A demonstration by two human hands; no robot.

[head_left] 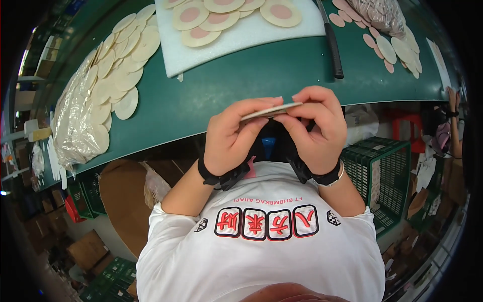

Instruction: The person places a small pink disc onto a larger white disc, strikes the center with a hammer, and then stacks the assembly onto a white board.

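Note:
Just past the near edge of the green table (236, 75), both my hands hold a thin, pale round disc (271, 110), seen nearly edge-on. My left hand (226, 137) pinches its left side between thumb and fingers. On the other side, the thumb and fingers of my right hand (320, 128) close on the rim. The disc's faces are mostly hidden by the tilt. Beyond my hands, cream discs with pink round centres (280, 12) lie overlapping on a white foam board (176, 58).
Cream discs (126, 75) spill from a clear plastic bag (75, 128) at left. A black-handled tool (334, 53) lies beside the board. Small pink discs (336, 20) and cream ones (402, 49) lie far right. A green crate (382, 176) stands below; another person's hand (453, 98) shows at right.

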